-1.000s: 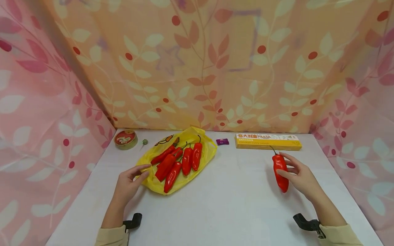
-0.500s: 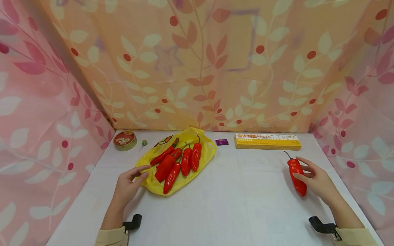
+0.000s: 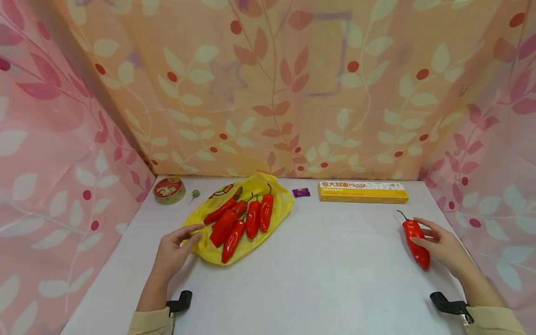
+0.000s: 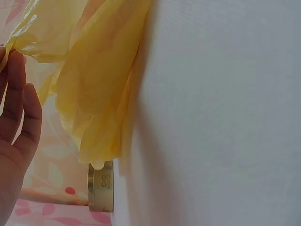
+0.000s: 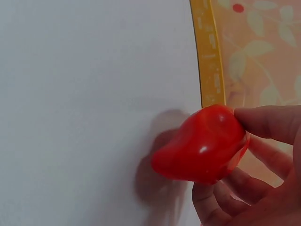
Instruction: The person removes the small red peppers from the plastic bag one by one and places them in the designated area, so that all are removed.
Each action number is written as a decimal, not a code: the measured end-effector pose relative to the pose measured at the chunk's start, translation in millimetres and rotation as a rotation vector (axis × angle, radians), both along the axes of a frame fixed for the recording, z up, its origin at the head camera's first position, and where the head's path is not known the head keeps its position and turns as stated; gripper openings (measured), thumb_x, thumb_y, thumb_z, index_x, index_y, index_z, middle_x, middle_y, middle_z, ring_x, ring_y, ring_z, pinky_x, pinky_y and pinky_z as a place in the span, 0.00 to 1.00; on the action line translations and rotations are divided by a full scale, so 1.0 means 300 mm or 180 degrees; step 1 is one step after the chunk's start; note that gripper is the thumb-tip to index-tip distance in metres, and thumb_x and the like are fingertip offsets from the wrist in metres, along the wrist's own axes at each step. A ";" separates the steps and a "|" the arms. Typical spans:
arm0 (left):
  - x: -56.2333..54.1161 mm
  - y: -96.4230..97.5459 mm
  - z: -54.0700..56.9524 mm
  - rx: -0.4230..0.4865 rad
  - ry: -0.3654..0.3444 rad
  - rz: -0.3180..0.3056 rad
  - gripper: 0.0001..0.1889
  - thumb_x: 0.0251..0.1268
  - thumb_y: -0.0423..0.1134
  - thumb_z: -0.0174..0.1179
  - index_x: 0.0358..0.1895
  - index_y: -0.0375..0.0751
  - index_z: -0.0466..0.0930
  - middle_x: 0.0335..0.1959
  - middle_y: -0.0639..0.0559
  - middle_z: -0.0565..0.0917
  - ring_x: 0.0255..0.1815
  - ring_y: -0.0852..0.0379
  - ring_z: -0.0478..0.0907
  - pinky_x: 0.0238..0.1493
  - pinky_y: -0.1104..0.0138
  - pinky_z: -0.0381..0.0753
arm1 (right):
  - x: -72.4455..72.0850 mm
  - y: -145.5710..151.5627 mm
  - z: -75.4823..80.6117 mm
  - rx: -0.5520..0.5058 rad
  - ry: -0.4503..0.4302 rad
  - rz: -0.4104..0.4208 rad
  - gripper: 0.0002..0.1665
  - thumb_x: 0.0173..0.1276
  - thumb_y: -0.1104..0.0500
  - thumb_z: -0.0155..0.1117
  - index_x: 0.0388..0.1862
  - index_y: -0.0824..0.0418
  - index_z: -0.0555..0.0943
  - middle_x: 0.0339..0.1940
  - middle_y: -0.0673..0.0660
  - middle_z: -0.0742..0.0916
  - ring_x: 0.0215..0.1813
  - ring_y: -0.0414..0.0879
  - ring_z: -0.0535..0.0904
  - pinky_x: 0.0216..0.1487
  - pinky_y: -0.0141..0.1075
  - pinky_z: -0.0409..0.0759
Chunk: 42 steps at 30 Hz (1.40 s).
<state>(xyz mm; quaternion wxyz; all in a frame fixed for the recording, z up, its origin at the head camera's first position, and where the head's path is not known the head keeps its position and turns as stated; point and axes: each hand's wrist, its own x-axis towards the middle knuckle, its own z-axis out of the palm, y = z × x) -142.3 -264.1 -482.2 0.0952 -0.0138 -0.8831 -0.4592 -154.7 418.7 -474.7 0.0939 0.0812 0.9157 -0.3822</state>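
Observation:
On the right side of the table, my right hand [image 3: 444,244] grips a glossy red chili pepper [image 3: 416,244] between thumb and fingers, its dark stem toward the back. In the right wrist view the pepper [image 5: 202,146] is close over the white surface, with its shadow beside it. At the left, my left hand [image 3: 177,246] pinches the edge of a yellow plastic bag [image 3: 276,211], which spreads out with several red peppers [image 3: 233,241] lying on it. The left wrist view shows the bag's edge [image 4: 94,89] raised at the fingertips.
A round tin [image 3: 169,190] stands at the back left, beside a small green piece [image 3: 195,193]. Along the back lie a little purple packet [image 3: 301,192] and a yellow pasta box [image 3: 363,192]. Floral cloth walls [image 3: 268,93] enclose the white table [image 3: 318,270].
My right hand has carried the pepper to the right and somewhat toward the front, away from the pasta box. The left hand stays at the bag's edge.

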 end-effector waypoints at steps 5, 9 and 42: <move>0.005 0.001 0.005 -0.0005 -0.0037 0.0014 0.13 0.73 0.46 0.62 0.56 0.53 0.86 0.51 0.53 0.87 0.47 0.61 0.76 0.55 0.75 0.77 | -0.005 0.018 -0.026 0.0091 -0.0138 -0.0077 0.51 0.73 0.41 0.61 0.82 0.64 0.50 0.71 0.82 0.63 0.66 0.79 0.61 0.47 0.54 0.86; 0.010 -0.001 0.008 -0.0026 -0.0053 0.0018 0.14 0.73 0.46 0.61 0.57 0.53 0.86 0.50 0.52 0.87 0.47 0.59 0.76 0.52 0.78 0.76 | -0.006 0.022 -0.042 0.0158 -0.0161 -0.0166 0.51 0.73 0.40 0.60 0.81 0.65 0.50 0.71 0.82 0.63 0.65 0.78 0.61 0.47 0.55 0.86; 0.007 0.011 0.014 -0.0032 -0.0125 0.0028 0.15 0.73 0.47 0.61 0.57 0.52 0.86 0.53 0.51 0.86 0.51 0.56 0.76 0.61 0.53 0.79 | 0.006 -0.100 0.108 0.0078 0.0603 -0.0046 0.44 0.76 0.40 0.55 0.81 0.60 0.57 0.70 0.74 0.72 0.61 0.71 0.74 0.43 0.47 0.88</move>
